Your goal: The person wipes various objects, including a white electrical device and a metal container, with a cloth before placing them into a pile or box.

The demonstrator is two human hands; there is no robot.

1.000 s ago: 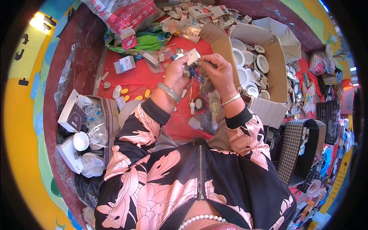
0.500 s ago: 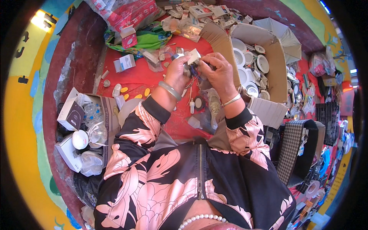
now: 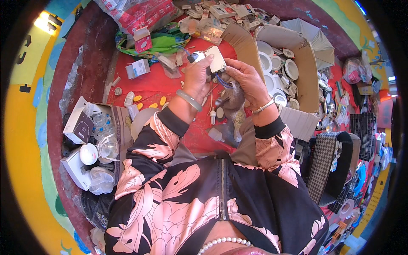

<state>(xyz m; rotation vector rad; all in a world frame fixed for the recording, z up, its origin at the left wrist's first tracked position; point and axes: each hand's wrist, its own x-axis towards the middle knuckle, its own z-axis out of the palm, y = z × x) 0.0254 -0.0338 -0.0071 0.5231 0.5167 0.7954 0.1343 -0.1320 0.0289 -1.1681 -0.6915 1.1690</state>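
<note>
My left hand [image 3: 197, 78] is raised over the red table and grips a small white rectangular box-shaped part [image 3: 216, 58] with a round grey end. My right hand [image 3: 244, 78] is close beside it, fingers curled at the part's underside where thin blue and dark wires [image 3: 224, 80] hang. Both wrists carry bangles. What my right fingers pinch is hidden behind the part.
A red table surface [image 3: 151, 85] holds small yellow pieces, a white bulb-like item [image 3: 213, 117] and a small white carton [image 3: 138, 68]. An open cardboard box [image 3: 304, 51] of round white lamp fittings stands right. Boxes and plastic covers [image 3: 91, 140] sit left. Red and green packaging lies far.
Both hands have stayed together over the table, with the white part turned slightly; nothing was picked up or let go.
</note>
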